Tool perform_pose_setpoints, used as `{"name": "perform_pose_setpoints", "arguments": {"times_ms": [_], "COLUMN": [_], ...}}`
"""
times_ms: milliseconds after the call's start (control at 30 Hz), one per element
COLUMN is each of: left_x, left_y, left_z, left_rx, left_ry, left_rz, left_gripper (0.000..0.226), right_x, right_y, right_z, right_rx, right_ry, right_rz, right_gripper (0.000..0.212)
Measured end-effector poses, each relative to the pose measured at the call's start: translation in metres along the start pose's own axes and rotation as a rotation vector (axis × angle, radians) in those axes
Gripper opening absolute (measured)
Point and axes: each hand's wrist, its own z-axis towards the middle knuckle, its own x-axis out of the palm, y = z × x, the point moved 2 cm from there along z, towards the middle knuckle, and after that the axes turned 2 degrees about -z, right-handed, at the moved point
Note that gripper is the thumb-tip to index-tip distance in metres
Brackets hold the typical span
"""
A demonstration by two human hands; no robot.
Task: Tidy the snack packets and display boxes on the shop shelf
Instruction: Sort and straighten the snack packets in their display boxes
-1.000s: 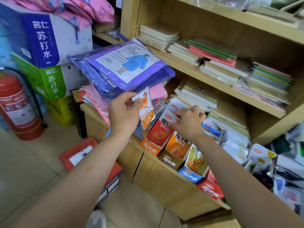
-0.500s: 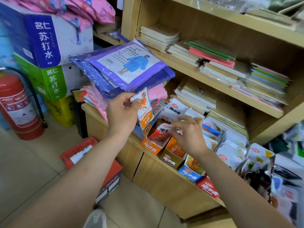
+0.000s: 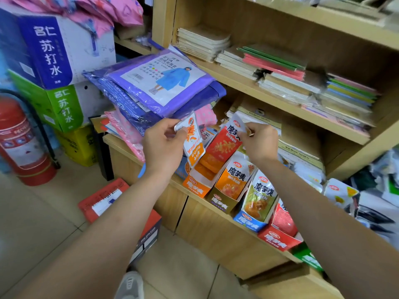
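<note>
Above the orange cardboard display box, the left hand pinches a small white-and-orange foil snack packet by its top corner. The right hand pinches the top of a red-and-white snack packet standing in that box.

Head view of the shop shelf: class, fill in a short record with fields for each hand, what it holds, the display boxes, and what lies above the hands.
Left hand: left hand pinches a small orange-and-white packet by its top corner
Right hand: right hand pinches the top of a red packet
Red packet: upright, lower end at the orange display box
Display boxes: four side by side: orange display box, brown box, blue box, red box
Above the hands: purple raincoat pack on a stack of bagged items
</note>
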Motion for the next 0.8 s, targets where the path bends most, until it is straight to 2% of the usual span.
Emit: {"name": "perform_pose_setpoints", "arguments": {"times_ms": [100,267,433,567,700,800], "left_x": [0.002,0.006,0.012,0.022,0.037,0.046], "left_y": [0.001,-0.001,-0.009,-0.018,-0.026,-0.031], "left_z": [-0.001,-0.007,-0.018,-0.033,-0.054,-0.069], "left_rx": [-0.035,-0.056,0.003,0.015,0.037,0.059], "left_ry": [0.024,0.097,0.109,0.149,0.205,0.258], "left_rz": [-0.039,-0.060,-0.041,-0.093,-0.119,-0.111], "left_gripper": [0.015,0.019,0.008,0.008,0.006,0.007], "right_x": [-0.018,-0.064,-0.099,-0.122,-0.151,-0.166], "right_y": [0.002,-0.012,-0.048,-0.065,-0.081,-0.089], "right_z": [-0.002,-0.038,-0.089,-0.114,-0.123,-0.131], "right_rx": [0.025,0.179,0.339,0.349,0.234,0.155], "right_ry": [-0.115,-0.339,-0.517,-0.478,-0.359,-0.281], "right_rz": [0.082,0.519,0.792,0.780,0.600,0.506], "right_gripper": [0.031,0.004,0.008,0.003,0.002,0.008]}}
